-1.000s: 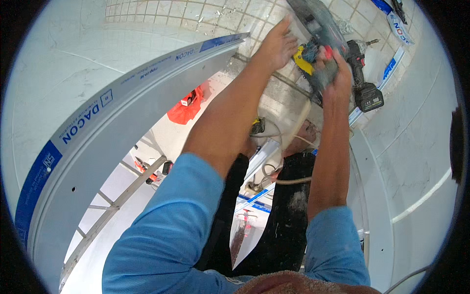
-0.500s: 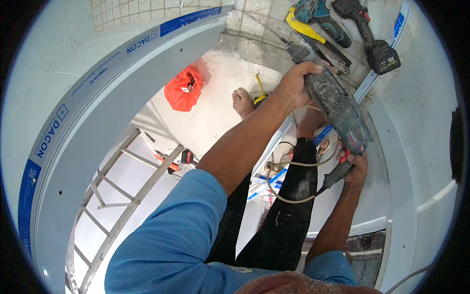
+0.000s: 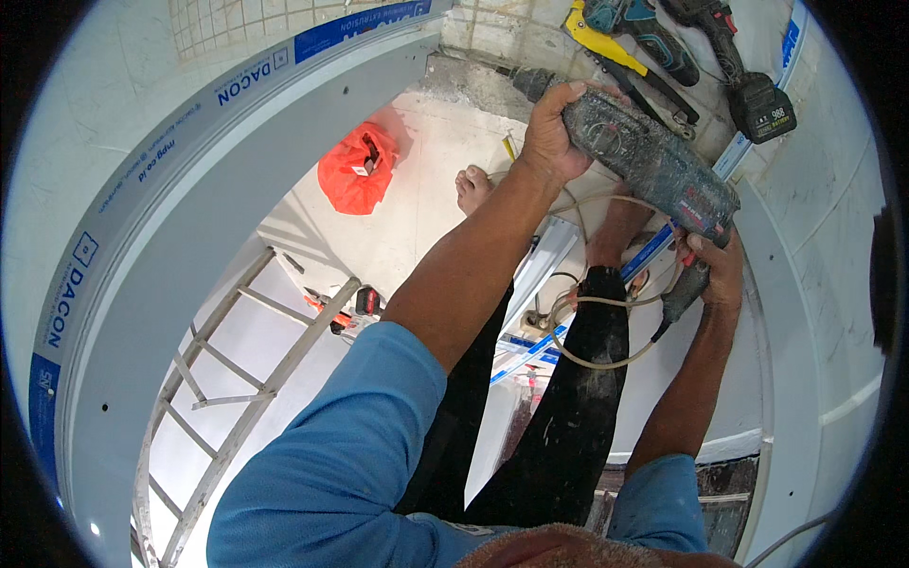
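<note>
A dusty, dark grey corded rotary hammer drill (image 3: pixel 653 161) is held out in front of me, its chuck end pointing up and left toward the rough concrete ledge (image 3: pixel 469 90). Around the front of its body, behind the chuck, wraps my left hand (image 3: pixel 559 137). At the rear, my right hand (image 3: pixel 715 265) grips the handle close to the red trigger. A beige power cord (image 3: pixel 606 364) loops from the handle down across my leg. Whether the bit touches anything is hard to make out.
Several cordless tools lie on the tiled ledge, among them a teal drill (image 3: pixel 653 43), a black battery tool (image 3: pixel 748 85) and a yellow-and-black tool (image 3: pixel 606 47). A curved grey frame (image 3: pixel 218 142) runs along the left. Below are a ladder (image 3: pixel 256 398) and a red bag (image 3: pixel 355 170).
The drill has swung so its chuck end lies further left and its body is less steep. My right hand has moved right and slightly up with the handle.
</note>
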Demonstrator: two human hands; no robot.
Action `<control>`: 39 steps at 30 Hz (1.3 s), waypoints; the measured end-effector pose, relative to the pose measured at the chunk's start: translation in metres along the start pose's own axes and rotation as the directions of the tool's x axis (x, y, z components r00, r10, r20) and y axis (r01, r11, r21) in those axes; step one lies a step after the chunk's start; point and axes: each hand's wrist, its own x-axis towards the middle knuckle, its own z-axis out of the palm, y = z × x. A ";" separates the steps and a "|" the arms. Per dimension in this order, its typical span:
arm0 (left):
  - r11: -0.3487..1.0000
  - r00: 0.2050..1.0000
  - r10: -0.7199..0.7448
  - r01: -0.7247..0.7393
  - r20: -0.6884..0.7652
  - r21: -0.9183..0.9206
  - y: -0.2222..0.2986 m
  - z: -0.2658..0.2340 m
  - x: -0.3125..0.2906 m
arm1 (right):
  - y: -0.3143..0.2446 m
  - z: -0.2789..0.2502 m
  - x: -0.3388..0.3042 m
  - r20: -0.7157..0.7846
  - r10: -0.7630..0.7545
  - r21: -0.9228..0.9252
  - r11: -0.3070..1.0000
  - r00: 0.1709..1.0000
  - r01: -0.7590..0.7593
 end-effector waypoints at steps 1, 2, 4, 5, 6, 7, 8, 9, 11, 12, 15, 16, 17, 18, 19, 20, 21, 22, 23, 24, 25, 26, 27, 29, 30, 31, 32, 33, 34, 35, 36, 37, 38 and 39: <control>1.000 1.000 -0.001 0.001 0.004 -0.011 -0.001 -0.002 0.001 | 0.001 -0.003 0.005 0.005 -0.005 0.010 1.000 1.000 0.005; 1.000 1.000 -0.002 0.002 0.007 -0.021 -0.002 -0.003 0.004 | 0.003 -0.007 0.010 0.010 -0.010 0.021 1.000 1.000 0.010; 1.000 1.000 -0.005 0.005 -0.005 -0.028 -0.002 -0.003 0.005 | 0.002 -0.006 0.016 0.010 -0.021 0.024 0.999 1.000 0.021; 1.000 1.000 -0.006 0.005 -0.022 -0.025 0.000 -0.004 0.005 | 0.001 -0.004 0.017 0.006 -0.027 0.015 1.000 1.000 0.026; 1.000 0.999 -0.006 0.005 -0.042 -0.024 0.000 -0.007 0.003 | -0.001 -0.001 0.018 0.004 -0.029 0.005 1.000 1.000 0.029; 0.999 1.000 -0.007 0.006 -0.029 -0.032 0.000 -0.010 0.004 | -0.001 0.000 0.019 0.026 -0.031 0.011 0.999 0.999 0.030; 0.999 1.000 -0.008 0.007 -0.017 -0.039 0.002 -0.013 0.006 | -0.002 0.001 0.021 0.047 -0.032 0.017 0.999 0.998 0.032; 0.999 1.000 -0.006 0.006 -0.003 -0.045 0.003 -0.014 0.007 | -0.002 0.002 0.024 0.071 -0.037 0.024 0.999 0.997 0.035; 0.999 0.999 0.017 -0.018 -0.030 -0.034 0.004 -0.016 0.008 | 0.001 -0.002 0.030 0.059 -0.003 0.008 1.000 0.998 0.003; 0.999 0.999 0.027 -0.028 -0.041 -0.028 0.005 -0.019 0.009 | 0.001 -0.001 0.032 0.052 0.012 0.000 1.000 0.999 -0.012; 0.998 0.996 0.020 -0.025 -0.091 -0.053 0.012 -0.027 0.017 | -0.005 0.007 0.041 0.102 0.023 0.027 0.999 0.994 -0.026; 0.998 0.996 0.035 -0.039 -0.086 -0.047 0.015 -0.029 0.020 | -0.007 0.013 0.041 0.078 0.009 0.036 0.999 0.997 -0.012; 0.998 0.995 0.050 -0.053 -0.082 -0.041 0.018 -0.032 0.021 | -0.009 0.021 0.041 0.054 -0.005 0.044 0.999 0.999 0.002; 0.997 0.995 0.065 -0.068 -0.076 -0.034 0.021 -0.035 0.023 | -0.010 0.026 0.042 0.029 -0.019 0.053 0.998 0.999 0.018; 0.997 0.996 0.059 -0.062 -0.068 -0.035 0.024 -0.037 0.024 | -0.007 0.025 0.045 0.050 -0.021 0.062 0.998 0.999 0.018; 0.998 0.997 0.053 -0.055 -0.059 -0.036 0.026 -0.040 0.024 | 0.000 0.023 0.048 0.070 -0.023 0.071 0.997 0.997 0.018; 0.998 0.997 0.049 -0.051 -0.053 -0.039 0.029 -0.043 0.025 | 0.002 0.024 0.051 0.093 -0.024 0.078 0.997 0.995 0.017; 0.999 0.998 0.038 -0.039 -0.048 -0.034 0.031 -0.044 0.026 | 0.003 0.024 0.051 0.100 -0.012 0.070 0.998 0.995 0.005; 0.999 0.999 0.026 -0.027 -0.044 -0.030 0.032 -0.046 0.027 | 0.002 0.024 0.051 0.107 0.001 0.061 0.998 0.994 -0.008; 1.000 0.999 0.011 -0.012 -0.040 -0.026 0.031 -0.046 0.026 | 0.002 0.024 0.050 0.111 0.015 0.053 0.998 0.994 -0.021; 1.000 0.999 0.022 -0.023 -0.045 -0.010 0.032 -0.046 0.025 | 0.002 0.026 0.049 0.114 0.007 0.064 0.998 0.993 -0.014; 0.999 0.998 0.034 -0.033 -0.050 0.007 0.034 -0.047 0.024 | 0.001 0.029 0.049 0.117 -0.002 0.075 0.997 0.993 -0.007; 0.999 0.998 0.047 -0.046 -0.051 0.024 0.035 -0.048 0.025 | -0.001 0.031 0.048 0.120 -0.014 0.085 0.996 0.993 0.004; 0.997 0.998 0.063 -0.062 -0.008 0.036 0.042 -0.052 0.026 | 0.002 0.039 0.051 0.103 -0.025 0.095 0.995 0.994 0.015; 0.997 0.998 0.069 -0.069 0.013 0.043 0.044 -0.052 0.026 | 0.003 0.042 0.052 0.093 -0.029 0.100 0.995 0.995 0.020; 0.997 0.998 0.066 -0.066 0.005 0.037 0.044 -0.052 0.026 | 0.002 0.044 0.051 0.080 -0.036 0.092 0.995 0.996 0.028; 0.998 0.998 0.063 -0.063 -0.002 0.031 0.043 -0.051 0.025 | 0.002 0.046 0.049 0.067 -0.043 0.083 0.996 0.997 0.037; 0.998 0.998 0.060 -0.060 -0.014 0.026 0.043 -0.051 0.022 | 0.004 0.047 0.048 0.056 -0.046 0.076 0.996 0.997 0.042; 0.998 0.997 0.070 -0.070 -0.013 0.009 0.043 -0.050 0.021 | 0.004 0.046 0.049 0.061 -0.033 0.081 0.996 0.998 0.028; 0.997 0.997 0.079 -0.079 -0.012 -0.007 0.044 -0.049 0.021 | 0.005 0.043 0.052 0.066 -0.021 0.087 0.996 0.998 0.015; 0.996 0.996 0.089 -0.089 -0.008 -0.024 0.044 -0.046 0.021 | 0.004 0.041 0.054 0.070 -0.012 0.092 0.996 0.998 0.006; 0.996 0.996 0.090 -0.091 -0.018 -0.022 0.044 -0.043 0.020 | 0.004 0.041 0.054 0.064 -0.016 0.091 0.996 0.998 0.010; 0.996 0.995 0.092 -0.093 -0.028 -0.019 0.043 -0.040 0.018 | 0.004 0.040 0.054 0.059 -0.019 0.089 0.996 0.998 0.014; 0.995 0.995 0.095 -0.095 -0.038 -0.017 0.043 -0.039 0.018 | 0.003 0.041 0.054 0.054 -0.024 0.086 0.996 0.998 0.019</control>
